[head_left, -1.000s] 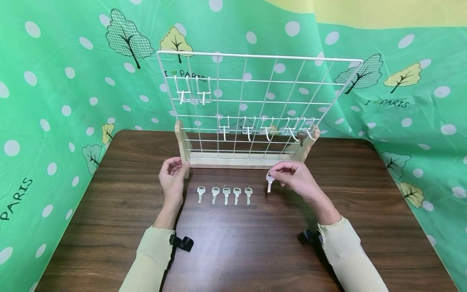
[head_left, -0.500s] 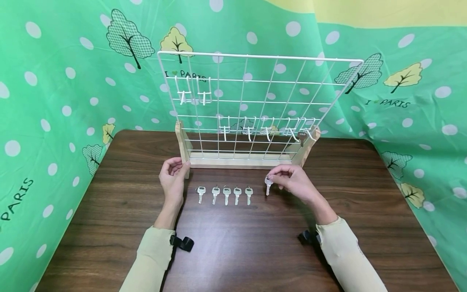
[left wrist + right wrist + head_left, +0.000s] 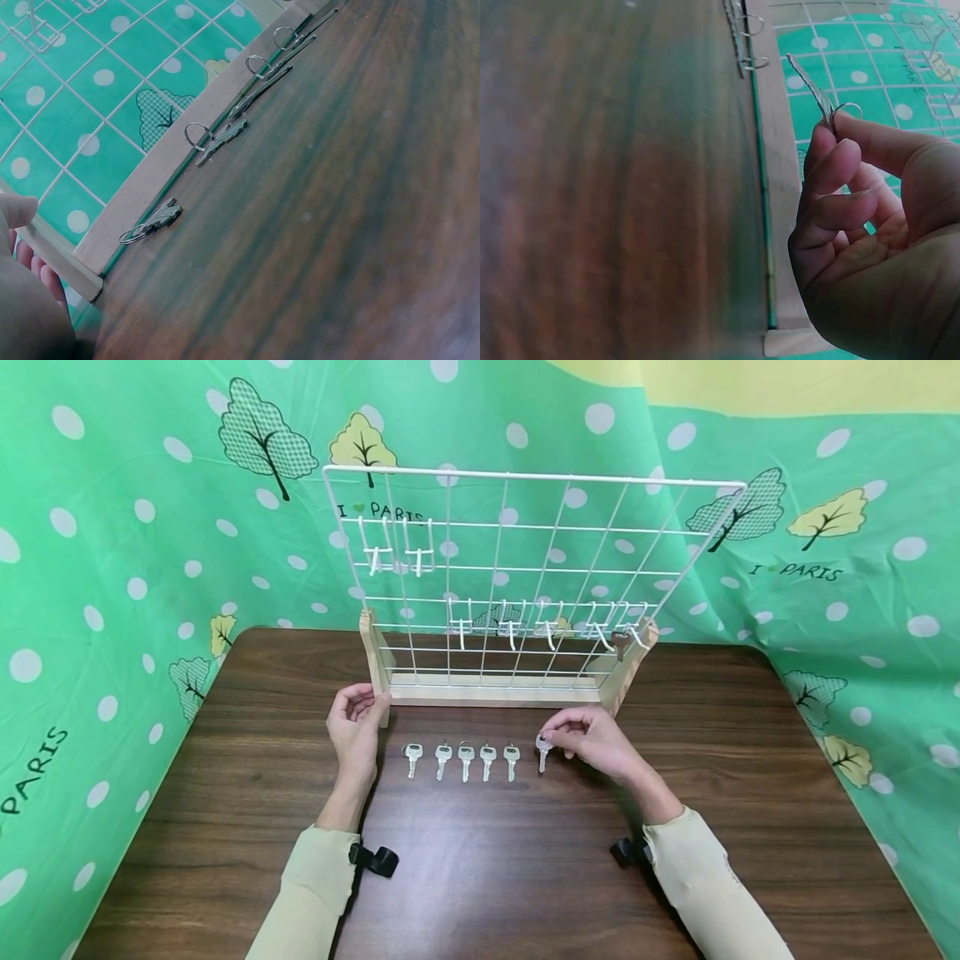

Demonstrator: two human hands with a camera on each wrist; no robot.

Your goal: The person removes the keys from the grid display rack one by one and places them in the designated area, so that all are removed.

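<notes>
My right hand (image 3: 596, 743) pinches a silver key (image 3: 543, 756) by its bow, between thumb and index finger. Its blade points down in the head view, and a small split ring (image 3: 849, 109) shows on it in the right wrist view. To its left, a row of several similar keys (image 3: 466, 762) lies on the table, blades toward me. My left hand (image 3: 354, 722) grips the left wooden foot (image 3: 380, 670) of a white wire grid rack (image 3: 510, 568), thumb on the near side and fingers behind.
White hooks hang on the grid: two hooks (image 3: 419, 558) at upper left and several hooks (image 3: 551, 631) along a lower bar. A darker key (image 3: 620, 645) hangs at the far right. A wooden base bar (image 3: 487, 693) stands behind the key row on the brown table (image 3: 480, 877).
My right hand has moved down and slightly left with the key, closer to the row's right end. The left hand stays on the rack's foot.
</notes>
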